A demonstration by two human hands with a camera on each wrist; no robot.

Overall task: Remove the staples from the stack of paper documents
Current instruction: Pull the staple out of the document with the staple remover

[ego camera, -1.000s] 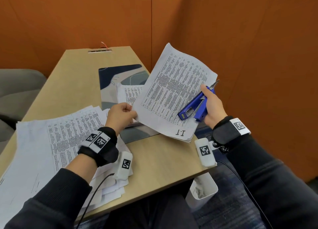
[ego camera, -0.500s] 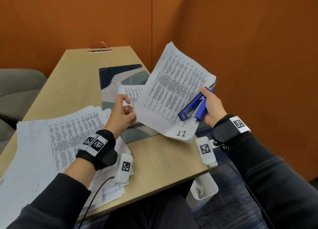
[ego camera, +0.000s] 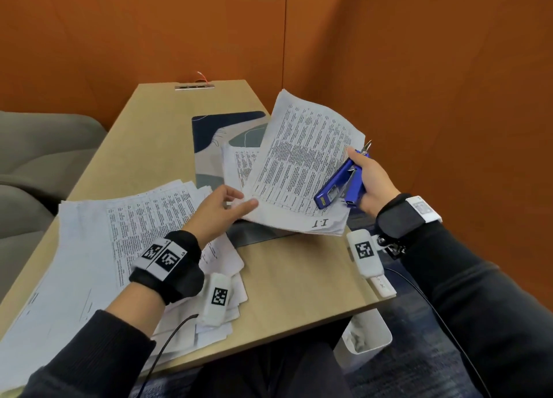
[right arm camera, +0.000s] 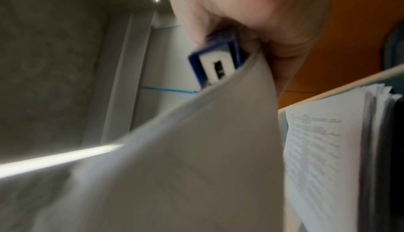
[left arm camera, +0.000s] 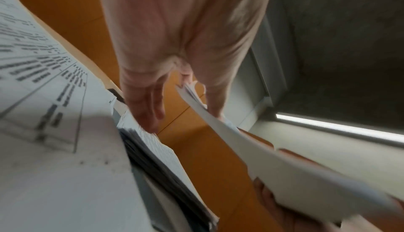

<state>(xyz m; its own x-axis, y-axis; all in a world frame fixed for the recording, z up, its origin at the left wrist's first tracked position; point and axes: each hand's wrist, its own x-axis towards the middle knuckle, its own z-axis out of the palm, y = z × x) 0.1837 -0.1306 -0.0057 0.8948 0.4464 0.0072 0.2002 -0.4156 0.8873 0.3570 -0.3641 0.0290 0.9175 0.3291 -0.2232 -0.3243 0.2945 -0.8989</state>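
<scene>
Matt printed paper sheets (ego camera: pixel 302 170), glossy blue plastic stapler (ego camera: pixel 341 185), smooth pale wood table (ego camera: pixel 299 284).

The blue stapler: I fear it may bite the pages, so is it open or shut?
Open. In the head view the blue stapler shows its arm and base splayed apart in the right hand, lying over the held sheets.

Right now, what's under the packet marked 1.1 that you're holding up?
Under the packet marked 1.1: a smaller printed stack lying on the patterned desk mat. How far either extends beneath is covered.
</scene>
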